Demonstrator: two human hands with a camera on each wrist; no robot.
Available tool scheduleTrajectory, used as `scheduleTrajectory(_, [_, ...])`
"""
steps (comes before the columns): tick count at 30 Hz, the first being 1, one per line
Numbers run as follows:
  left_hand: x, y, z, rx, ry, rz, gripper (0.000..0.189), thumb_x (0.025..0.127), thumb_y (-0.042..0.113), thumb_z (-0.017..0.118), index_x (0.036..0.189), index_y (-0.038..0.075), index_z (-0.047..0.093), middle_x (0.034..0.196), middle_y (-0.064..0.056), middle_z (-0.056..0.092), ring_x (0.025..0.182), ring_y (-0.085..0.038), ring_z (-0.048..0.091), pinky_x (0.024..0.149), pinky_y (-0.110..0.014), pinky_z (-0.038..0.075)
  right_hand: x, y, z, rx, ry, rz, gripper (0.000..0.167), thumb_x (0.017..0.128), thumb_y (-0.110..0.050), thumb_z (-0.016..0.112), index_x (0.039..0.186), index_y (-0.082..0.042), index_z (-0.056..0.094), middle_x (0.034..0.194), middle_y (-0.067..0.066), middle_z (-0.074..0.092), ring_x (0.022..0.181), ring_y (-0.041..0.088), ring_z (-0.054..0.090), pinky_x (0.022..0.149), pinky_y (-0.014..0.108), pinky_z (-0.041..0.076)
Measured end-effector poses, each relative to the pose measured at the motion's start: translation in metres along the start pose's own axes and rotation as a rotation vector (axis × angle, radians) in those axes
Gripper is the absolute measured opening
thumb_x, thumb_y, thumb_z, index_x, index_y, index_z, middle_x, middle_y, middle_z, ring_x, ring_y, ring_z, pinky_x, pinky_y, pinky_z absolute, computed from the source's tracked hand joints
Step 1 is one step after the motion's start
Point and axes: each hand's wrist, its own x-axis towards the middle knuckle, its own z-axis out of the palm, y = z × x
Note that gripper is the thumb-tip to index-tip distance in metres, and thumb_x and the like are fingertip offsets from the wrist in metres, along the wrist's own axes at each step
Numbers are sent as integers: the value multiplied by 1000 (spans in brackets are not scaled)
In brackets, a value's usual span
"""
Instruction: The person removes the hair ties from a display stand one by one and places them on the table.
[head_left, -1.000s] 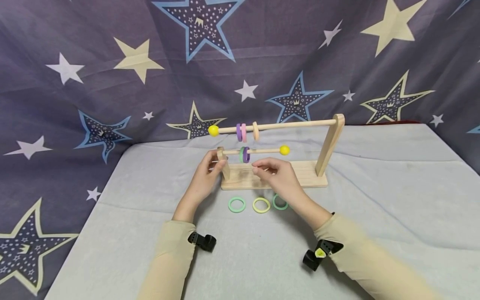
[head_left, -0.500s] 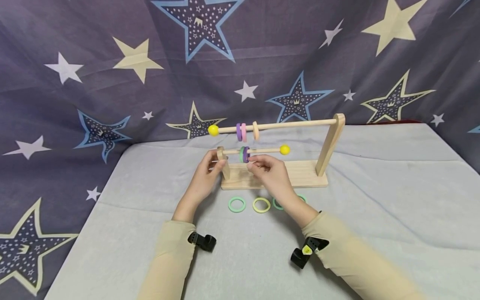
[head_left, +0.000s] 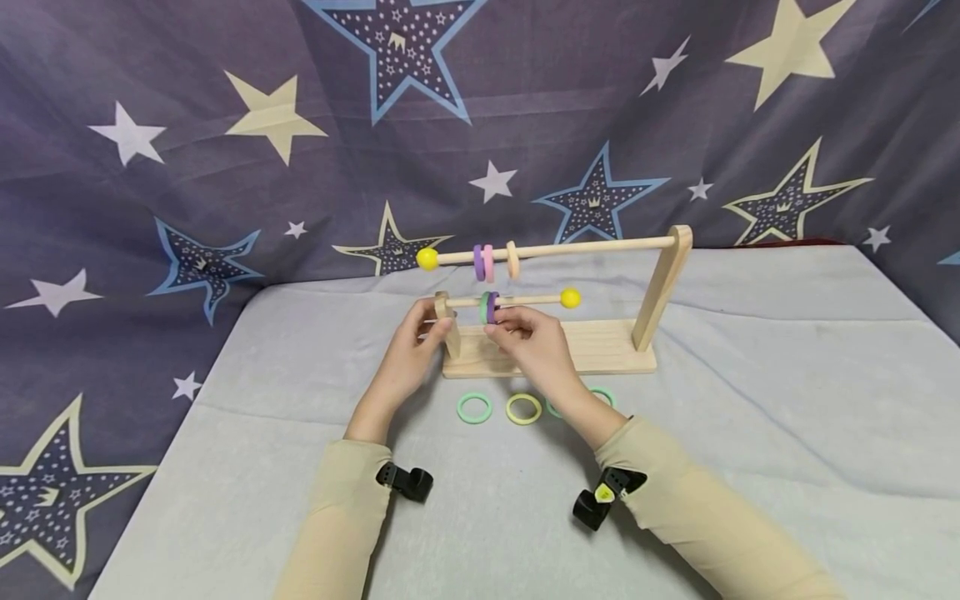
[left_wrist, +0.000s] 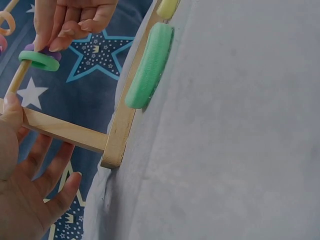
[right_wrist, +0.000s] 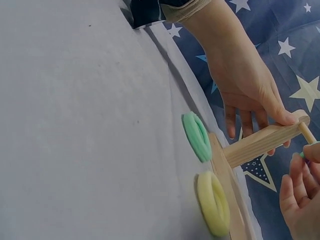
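A wooden stand has a short left post (head_left: 452, 340) and a tall right post (head_left: 660, 292), each bearing a rod. With thumb on one side and fingers on the other, my left hand (head_left: 405, 358) holds the short post near its top. My right hand (head_left: 546, 350) pinches a purple ring (head_left: 492, 302) threaded on the lower rod (head_left: 532, 300). Against that ring's left side sits a green ring (left_wrist: 42, 61), also on the rod. Part of the purple ring is hidden behind my fingers.
The upper rod (head_left: 585, 248) carries a purple, a pink and a peach ring (head_left: 513, 260). Yellow balls cap the rods' free ends. In front of the base (head_left: 615, 358) lie a green ring (head_left: 474, 408), a yellow ring (head_left: 523, 409) and further green rings partly behind my right wrist.
My right hand has moved left along the lower rod and taken hold of the purple ring. Another green ring now shows beside my right forearm. The left hand stays on the post.
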Motion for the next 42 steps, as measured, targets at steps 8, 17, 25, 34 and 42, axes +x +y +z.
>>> scheduleTrajectory(8, [0, 0, 1, -6, 1, -3, 37, 104, 24, 51, 136, 5, 49, 123, -17, 58, 114, -32, 56, 96, -44, 42, 0, 1, 0, 16, 3, -9, 17, 89, -8, 74, 102, 1, 73, 84, 11, 69, 72, 22, 63, 73, 47, 57])
scheduleTrajectory(17, [1, -1, 1, -7, 2, 3, 37, 104, 24, 51, 135, 4, 50, 123, -17, 58, 113, -32, 56, 94, -43, 43, -2, 1, -2, 22, 5, -11, 20, 89, -11, 75, 104, 2, 72, 87, 12, 70, 72, 19, 62, 71, 40, 57])
scheduleTrajectory(25, [0, 0, 1, -2, 1, 0, 36, 104, 23, 51, 134, 4, 50, 122, -17, 58, 114, -32, 56, 96, -44, 42, -5, -2, -6, -12, 25, 2, 18, 88, -12, 76, 101, 0, 74, 86, 10, 71, 71, 20, 61, 62, 24, 52])
scheduleTrajectory(34, [-1, 0, 1, 9, 1, -12, 36, 104, 25, 51, 134, 5, 50, 123, -17, 57, 115, -32, 55, 99, -45, 41, -7, -2, -13, -3, 34, 7, 17, 88, -10, 76, 100, 1, 75, 88, 10, 73, 72, 15, 62, 67, 30, 55])
scheduleTrajectory(42, [-1, 0, 1, 7, 2, -10, 36, 104, 25, 51, 134, 5, 50, 123, -17, 57, 115, -32, 55, 99, -45, 40, -8, -2, -20, 22, 47, 10, 16, 89, -9, 75, 101, 2, 74, 87, 11, 72, 82, 39, 66, 74, 46, 57])
